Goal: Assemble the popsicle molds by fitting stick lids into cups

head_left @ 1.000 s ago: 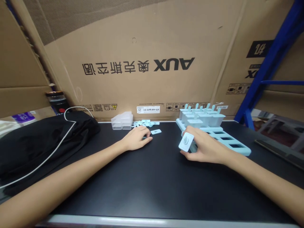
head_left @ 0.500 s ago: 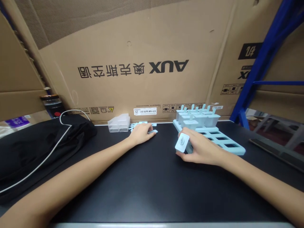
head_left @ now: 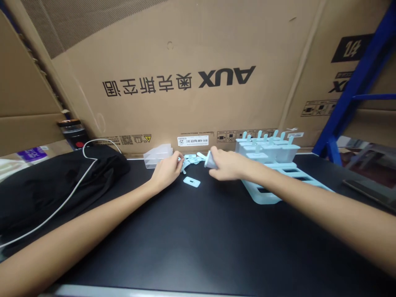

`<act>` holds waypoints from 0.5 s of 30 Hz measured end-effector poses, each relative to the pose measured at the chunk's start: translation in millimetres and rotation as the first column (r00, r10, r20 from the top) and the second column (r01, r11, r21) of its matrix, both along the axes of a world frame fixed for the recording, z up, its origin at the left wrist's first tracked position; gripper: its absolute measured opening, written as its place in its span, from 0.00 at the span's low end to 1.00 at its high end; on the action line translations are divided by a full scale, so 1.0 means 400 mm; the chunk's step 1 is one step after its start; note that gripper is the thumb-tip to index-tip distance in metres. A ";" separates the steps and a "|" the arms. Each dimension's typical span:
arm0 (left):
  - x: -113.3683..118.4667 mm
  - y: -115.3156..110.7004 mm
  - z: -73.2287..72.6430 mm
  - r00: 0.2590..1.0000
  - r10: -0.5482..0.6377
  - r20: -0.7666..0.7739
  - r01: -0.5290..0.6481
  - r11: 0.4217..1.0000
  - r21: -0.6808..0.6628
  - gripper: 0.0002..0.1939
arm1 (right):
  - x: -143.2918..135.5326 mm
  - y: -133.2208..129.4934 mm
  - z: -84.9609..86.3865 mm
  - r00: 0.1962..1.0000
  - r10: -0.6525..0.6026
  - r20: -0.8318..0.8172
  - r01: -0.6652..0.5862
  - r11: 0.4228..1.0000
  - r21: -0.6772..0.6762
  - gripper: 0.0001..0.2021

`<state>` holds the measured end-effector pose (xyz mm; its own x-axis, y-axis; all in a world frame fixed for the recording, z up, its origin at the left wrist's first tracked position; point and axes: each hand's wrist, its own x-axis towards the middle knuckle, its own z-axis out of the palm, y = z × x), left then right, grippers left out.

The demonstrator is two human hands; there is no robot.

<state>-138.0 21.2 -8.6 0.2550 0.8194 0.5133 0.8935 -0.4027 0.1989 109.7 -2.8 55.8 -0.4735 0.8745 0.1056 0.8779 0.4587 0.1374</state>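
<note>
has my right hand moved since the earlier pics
Yes. Judged against the white label on the cardboard box, the right hand has shifted left and a little up in the view, so it is now closer to the label.

AUX on cardboard box (head_left: 139, 49), upside down

Open near tabletop (head_left: 185, 247); moulds (head_left: 267, 152) and pile (head_left: 193, 159) behind.

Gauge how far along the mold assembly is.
Partway, it seems. Looks done: the lidded molds with upright sticks on the blue rack. In hand: a lidded mold with its stick, in the right hand; the left hand is at the loose blue pieces. Left: those pieces, one loose lid, the clear molds and open rack slots.
</note>
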 end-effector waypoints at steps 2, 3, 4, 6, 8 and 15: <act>-0.022 -0.018 -0.008 0.999 0.037 -0.025 -0.038 0.998 -0.043 0.11 | -0.058 0.063 0.018 0.998 0.001 0.068 0.000 1.000 -0.009 0.30; -0.030 -0.027 -0.012 0.998 0.047 -0.034 -0.049 0.996 -0.068 0.12 | -0.084 0.093 0.025 0.995 0.011 0.098 -0.008 1.000 -0.023 0.32; -0.037 -0.035 -0.014 0.998 0.053 -0.037 -0.056 0.994 -0.091 0.12 | -0.107 0.120 0.031 0.992 0.020 0.125 -0.015 0.999 -0.042 0.34; -0.044 -0.047 -0.017 0.998 0.054 -0.023 -0.056 0.991 -0.120 0.13 | -0.144 0.164 0.039 0.983 0.036 0.180 -0.023 0.997 -0.073 0.36; -0.045 -0.056 -0.016 1.000 0.025 0.009 -0.024 0.992 -0.120 0.14 | -0.167 0.190 0.047 0.973 0.056 0.222 -0.039 0.996 -0.079 0.35; -0.042 -0.069 -0.005 0.968 -0.247 -0.032 0.239 0.956 -0.168 0.18 | -0.192 0.196 0.070 0.936 0.153 0.318 -0.160 0.987 -0.003 0.27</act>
<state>-154.8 -6.3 -10.7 0.4797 0.8002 0.3601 0.7834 -0.5754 0.2351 33.0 75.4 84.0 -0.6162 0.7858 -0.0528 0.7050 0.5803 0.4078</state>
